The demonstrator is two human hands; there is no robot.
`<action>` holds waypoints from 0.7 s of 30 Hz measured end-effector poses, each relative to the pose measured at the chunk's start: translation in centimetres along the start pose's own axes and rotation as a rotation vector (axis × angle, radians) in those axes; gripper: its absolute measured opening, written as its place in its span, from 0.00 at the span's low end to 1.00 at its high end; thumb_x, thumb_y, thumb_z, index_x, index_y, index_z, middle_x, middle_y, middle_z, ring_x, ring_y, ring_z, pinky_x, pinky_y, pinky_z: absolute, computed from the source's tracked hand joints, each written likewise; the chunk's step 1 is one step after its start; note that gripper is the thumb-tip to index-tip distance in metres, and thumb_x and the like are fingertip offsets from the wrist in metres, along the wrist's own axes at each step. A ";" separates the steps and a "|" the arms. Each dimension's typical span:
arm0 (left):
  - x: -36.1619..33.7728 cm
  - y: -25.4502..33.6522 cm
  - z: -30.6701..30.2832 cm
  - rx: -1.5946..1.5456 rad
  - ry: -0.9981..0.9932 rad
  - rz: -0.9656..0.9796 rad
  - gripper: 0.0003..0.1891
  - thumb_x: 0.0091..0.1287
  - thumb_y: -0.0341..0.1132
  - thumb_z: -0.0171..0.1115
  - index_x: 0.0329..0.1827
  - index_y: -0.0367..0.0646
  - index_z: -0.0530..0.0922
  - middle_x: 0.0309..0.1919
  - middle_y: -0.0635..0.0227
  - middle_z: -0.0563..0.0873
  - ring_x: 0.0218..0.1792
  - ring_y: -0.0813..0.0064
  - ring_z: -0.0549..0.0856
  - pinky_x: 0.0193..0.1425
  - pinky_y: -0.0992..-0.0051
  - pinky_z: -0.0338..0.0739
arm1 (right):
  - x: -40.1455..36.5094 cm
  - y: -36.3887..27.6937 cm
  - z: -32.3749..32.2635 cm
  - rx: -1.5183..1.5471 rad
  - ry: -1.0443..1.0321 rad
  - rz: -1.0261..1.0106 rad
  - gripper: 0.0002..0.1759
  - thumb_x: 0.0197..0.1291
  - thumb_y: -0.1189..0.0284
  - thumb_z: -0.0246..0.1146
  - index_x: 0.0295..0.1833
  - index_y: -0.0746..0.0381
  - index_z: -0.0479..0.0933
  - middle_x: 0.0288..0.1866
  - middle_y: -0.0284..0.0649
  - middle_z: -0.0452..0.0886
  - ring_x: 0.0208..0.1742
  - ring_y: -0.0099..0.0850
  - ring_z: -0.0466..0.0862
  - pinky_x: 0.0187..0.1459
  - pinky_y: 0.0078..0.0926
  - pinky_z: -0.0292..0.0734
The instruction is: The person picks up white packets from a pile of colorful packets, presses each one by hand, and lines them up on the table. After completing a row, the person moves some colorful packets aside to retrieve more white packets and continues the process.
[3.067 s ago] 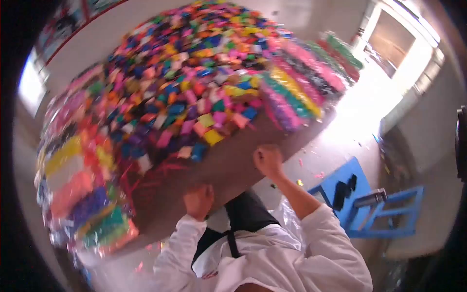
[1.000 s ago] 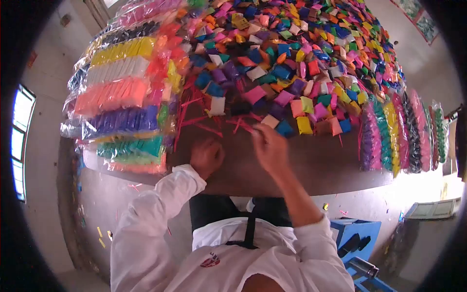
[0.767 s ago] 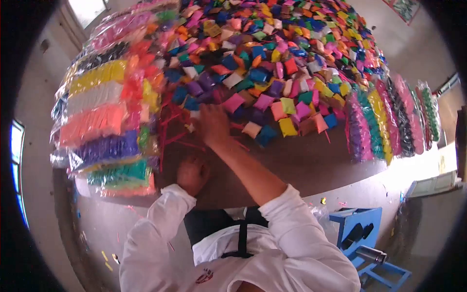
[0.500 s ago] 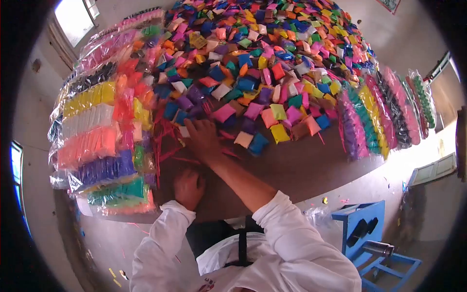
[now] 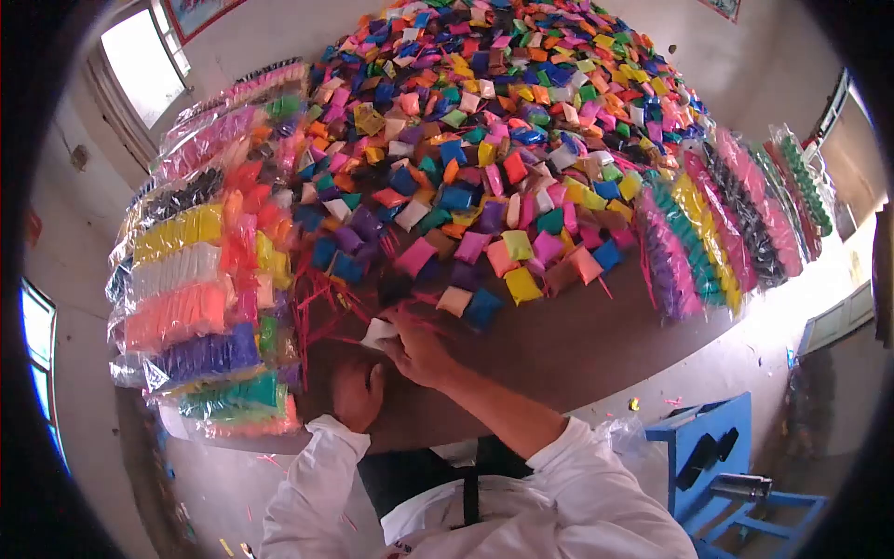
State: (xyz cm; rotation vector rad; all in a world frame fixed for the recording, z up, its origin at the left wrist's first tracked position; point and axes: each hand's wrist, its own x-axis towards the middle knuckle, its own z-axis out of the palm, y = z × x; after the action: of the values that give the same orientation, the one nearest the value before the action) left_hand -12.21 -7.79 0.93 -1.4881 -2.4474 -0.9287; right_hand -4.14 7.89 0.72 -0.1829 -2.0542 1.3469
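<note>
My right hand (image 5: 414,349) pinches a small white packet (image 5: 378,334) over the near part of the brown table (image 5: 521,354). Just to its left, my left hand (image 5: 358,396) rests near the table's front edge, its thumb raised; what its fingers do is partly hidden. Pink strips (image 5: 321,321) lie loose beyond both hands. Past them rises a large heap of small coloured packets (image 5: 475,196), with a peach packet (image 5: 454,300) and a blue one (image 5: 483,308) at its near edge.
Clear bags of packets sorted by colour (image 5: 191,307) are stacked along the left side. More filled bags (image 5: 712,224) stand in a row on the right. A blue stool (image 5: 698,456) with dark objects and a metal bottle (image 5: 740,485) is at the lower right.
My right hand has drawn back toward my body from the heap's edge, with the white packet in its fingers. The camera view has shifted slightly.
</note>
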 end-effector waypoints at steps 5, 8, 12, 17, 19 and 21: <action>-0.2 -0.4 -0.1 -0.085 -0.011 -0.045 0.10 0.66 0.37 0.60 0.39 0.37 0.81 0.35 0.51 0.82 0.39 0.46 0.80 0.45 0.53 0.72 | 1.1 -0.2 -2.0 0.041 -0.237 0.095 0.24 0.60 0.66 0.69 0.59 0.66 0.77 0.49 0.47 0.84 0.49 0.37 0.85 0.48 0.32 0.79; -0.4 -0.8 0.0 -0.150 -0.060 -0.107 0.11 0.67 0.37 0.60 0.37 0.37 0.81 0.32 0.52 0.82 0.37 0.47 0.79 0.43 0.53 0.71 | 1.3 0.0 -2.9 0.078 -0.396 0.219 0.24 0.60 0.63 0.69 0.57 0.66 0.78 0.48 0.46 0.84 0.49 0.35 0.84 0.49 0.31 0.78; -0.3 -0.3 -0.3 -0.114 -0.050 -0.084 0.11 0.66 0.38 0.61 0.35 0.37 0.81 0.29 0.54 0.81 0.35 0.49 0.79 0.40 0.55 0.71 | 1.4 1.5 -2.7 0.115 -0.459 0.179 0.24 0.62 0.61 0.67 0.58 0.66 0.78 0.48 0.46 0.85 0.49 0.35 0.84 0.51 0.34 0.77; -0.1 1.9 -0.7 -0.175 -0.002 -0.096 0.11 0.65 0.37 0.60 0.36 0.36 0.81 0.27 0.56 0.80 0.32 0.54 0.79 0.36 0.59 0.69 | 1.9 1.1 -2.9 0.134 -0.542 0.174 0.23 0.63 0.62 0.67 0.58 0.65 0.78 0.49 0.46 0.85 0.52 0.36 0.84 0.53 0.34 0.77; -0.1 1.6 -0.2 -0.232 0.010 -0.083 0.11 0.66 0.36 0.59 0.38 0.36 0.81 0.27 0.55 0.79 0.32 0.55 0.80 0.36 0.59 0.70 | 1.5 0.8 -2.7 0.150 -0.491 0.142 0.23 0.62 0.62 0.67 0.59 0.65 0.78 0.50 0.46 0.85 0.52 0.36 0.84 0.54 0.35 0.77; -0.2 1.7 0.0 -0.267 0.041 -0.079 0.11 0.67 0.36 0.58 0.39 0.35 0.81 0.27 0.54 0.80 0.32 0.54 0.80 0.36 0.59 0.70 | 1.7 0.8 -3.0 0.146 -0.513 0.108 0.24 0.62 0.62 0.67 0.59 0.65 0.78 0.50 0.46 0.85 0.51 0.36 0.84 0.53 0.34 0.77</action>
State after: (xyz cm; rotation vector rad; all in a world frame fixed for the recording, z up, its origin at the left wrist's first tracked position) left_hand -10.66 -7.32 1.59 -1.4381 -2.4452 -1.3326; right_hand -3.83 11.27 1.55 0.1331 -2.3686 1.7424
